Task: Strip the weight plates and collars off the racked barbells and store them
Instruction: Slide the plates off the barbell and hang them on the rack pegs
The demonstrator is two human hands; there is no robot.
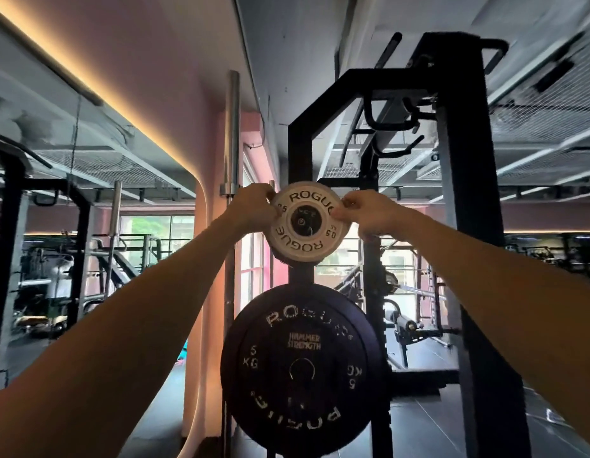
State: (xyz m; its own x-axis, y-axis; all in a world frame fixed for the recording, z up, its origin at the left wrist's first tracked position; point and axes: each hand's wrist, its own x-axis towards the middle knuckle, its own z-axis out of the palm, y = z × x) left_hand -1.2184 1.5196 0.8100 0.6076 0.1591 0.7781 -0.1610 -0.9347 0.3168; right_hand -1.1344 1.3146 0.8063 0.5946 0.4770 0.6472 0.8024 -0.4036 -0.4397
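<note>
A small white 0.5 kg plate marked ROGUE sits at an upper storage peg on the black rack upright, its centre hole around the peg end. My left hand grips its left rim and my right hand grips its right rim, both arms raised. Below it a large black 5 kg plate hangs on a lower peg of the same upright.
A chrome barbell stands upright just left of the rack, close to my left hand. A thick black rack post rises on the right. Mirrors, other racks and a bench lie further back on both sides.
</note>
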